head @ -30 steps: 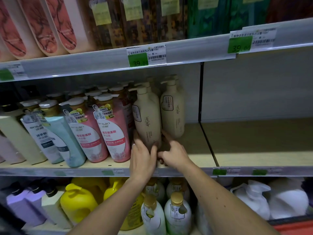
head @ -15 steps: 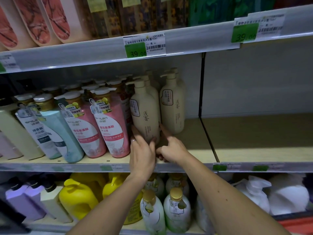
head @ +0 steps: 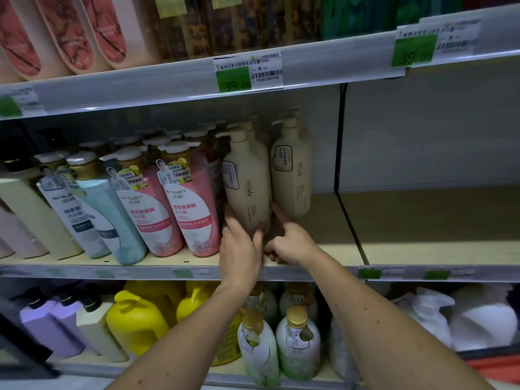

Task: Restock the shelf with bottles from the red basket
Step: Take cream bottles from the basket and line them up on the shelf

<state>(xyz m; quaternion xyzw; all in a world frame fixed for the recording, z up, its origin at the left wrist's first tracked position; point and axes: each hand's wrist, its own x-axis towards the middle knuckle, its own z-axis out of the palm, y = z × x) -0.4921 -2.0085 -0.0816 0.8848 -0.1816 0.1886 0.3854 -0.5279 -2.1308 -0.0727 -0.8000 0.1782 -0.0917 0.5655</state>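
Both hands work the same cream pump bottle (head: pixel 247 187) on the middle shelf (head: pixel 323 254): the left hand (head: pixel 242 249) holds its lower body in a narrow grip, while the right hand (head: pixel 292 243), index finger out and the rest curled, touches its right side. A second cream bottle (head: pixel 292 178) stands just beside, at three o'clock. Judging by this, at least two are placed. The bay at three o'clock lies bare, so much seems left. At five o'clock a red edge (head: pixel 495 370), perhaps the basket, peeks in. Pink bottles (head: pixel 194 209) crowd nine o'clock; price tags (head: pixel 247 71) hang at twelve.
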